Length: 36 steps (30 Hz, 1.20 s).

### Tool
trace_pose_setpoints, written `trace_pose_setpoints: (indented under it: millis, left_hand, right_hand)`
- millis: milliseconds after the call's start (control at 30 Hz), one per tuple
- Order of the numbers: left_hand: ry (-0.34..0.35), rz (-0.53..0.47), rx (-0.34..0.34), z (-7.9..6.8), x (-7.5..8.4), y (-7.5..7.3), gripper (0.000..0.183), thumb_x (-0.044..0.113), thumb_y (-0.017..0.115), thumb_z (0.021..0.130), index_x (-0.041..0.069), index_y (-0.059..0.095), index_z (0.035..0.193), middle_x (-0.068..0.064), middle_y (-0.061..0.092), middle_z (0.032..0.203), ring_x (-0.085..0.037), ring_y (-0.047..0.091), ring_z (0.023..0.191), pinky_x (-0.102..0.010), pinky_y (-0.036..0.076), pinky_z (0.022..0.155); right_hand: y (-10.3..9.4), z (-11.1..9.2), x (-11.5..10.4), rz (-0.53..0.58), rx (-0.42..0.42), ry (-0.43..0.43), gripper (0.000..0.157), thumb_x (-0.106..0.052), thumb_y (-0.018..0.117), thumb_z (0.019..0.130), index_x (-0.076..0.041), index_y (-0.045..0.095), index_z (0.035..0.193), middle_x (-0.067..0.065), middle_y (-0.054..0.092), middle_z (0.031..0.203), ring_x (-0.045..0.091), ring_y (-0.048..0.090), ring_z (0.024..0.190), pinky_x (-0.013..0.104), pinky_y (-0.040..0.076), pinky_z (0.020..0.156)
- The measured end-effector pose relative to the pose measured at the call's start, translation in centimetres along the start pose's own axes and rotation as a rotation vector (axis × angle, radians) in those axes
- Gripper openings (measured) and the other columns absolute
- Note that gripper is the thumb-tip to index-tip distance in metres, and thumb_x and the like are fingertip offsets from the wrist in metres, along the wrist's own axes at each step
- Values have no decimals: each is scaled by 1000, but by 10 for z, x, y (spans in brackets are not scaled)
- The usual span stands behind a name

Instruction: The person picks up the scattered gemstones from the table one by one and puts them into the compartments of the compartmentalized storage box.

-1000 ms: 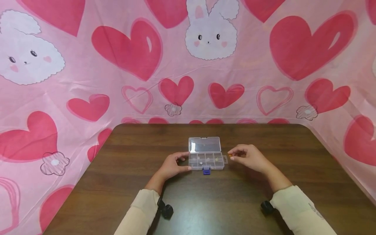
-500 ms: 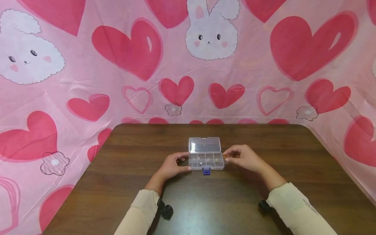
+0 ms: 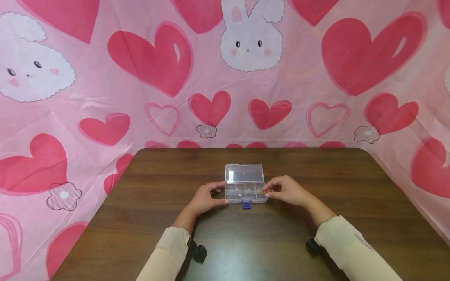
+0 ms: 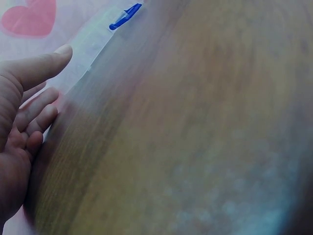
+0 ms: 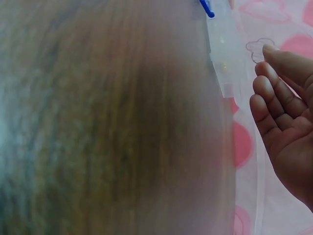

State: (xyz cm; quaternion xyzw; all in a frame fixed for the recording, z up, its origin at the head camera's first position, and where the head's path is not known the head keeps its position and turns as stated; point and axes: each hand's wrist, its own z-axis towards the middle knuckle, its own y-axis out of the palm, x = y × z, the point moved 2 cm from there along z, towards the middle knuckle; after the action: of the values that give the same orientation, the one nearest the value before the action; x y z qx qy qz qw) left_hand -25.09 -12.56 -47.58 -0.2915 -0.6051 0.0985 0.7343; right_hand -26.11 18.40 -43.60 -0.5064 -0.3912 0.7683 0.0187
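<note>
A clear plastic compartment box (image 3: 233, 201) lies on the table with its lid (image 3: 244, 173) folded back and its blue latch (image 3: 247, 205) facing me. Several small pale pieces sit in its compartments, a white one (image 3: 240, 195) in the front row among them. My left hand (image 3: 204, 200) holds the box's left end, thumb at the front corner and index finger farther back. Between thumb and fingertips, my right hand (image 3: 290, 191) pinches a small orange piece (image 3: 265, 192), perhaps a bead, over the box's right end. In the right wrist view, that piece is hidden.
The brown wooden table (image 3: 168, 168) extends around the box on every side. Behind it hangs a pink cloth (image 3: 295, 78) with hearts and rabbits. Black wrist cameras (image 3: 200, 253) are strapped under both forearms.
My right hand has moved left with the orange piece, from beside the box to over its right end. The left hand and the box have stayed in place.
</note>
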Motion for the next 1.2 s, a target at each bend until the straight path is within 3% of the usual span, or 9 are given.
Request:
trace_pose_setpoints:
  millis: [333,800,1200]
  left_hand:
    - [-3,-4,-2,-2,1,-2,58,28,86,76,17,65,129,1,65,119,-20,56,106,-45,42,96]
    - [-8,-1,1,-3,0,-3,59,28,86,75,17,65,129,1,65,118,-19,56,105,-45,42,95]
    - [16,-11,18,-3,2,-3,58,24,86,75,13,65,128,-1,66,118,-22,58,104,-43,44,92]
  right_hand:
    - [7,5,4,-41,12,-9,10,-8,79,81,-7,76,91,-5,68,80,7,58,73,25,50,65]
    - [8,3,4,4,12,4,14,-7,79,81,-3,74,95,0,70,84,9,61,75,26,52,68]
    - [-2,-7,-1,3,116,10,21,-12,82,79,-4,73,96,-2,66,80,14,60,74,28,51,67]
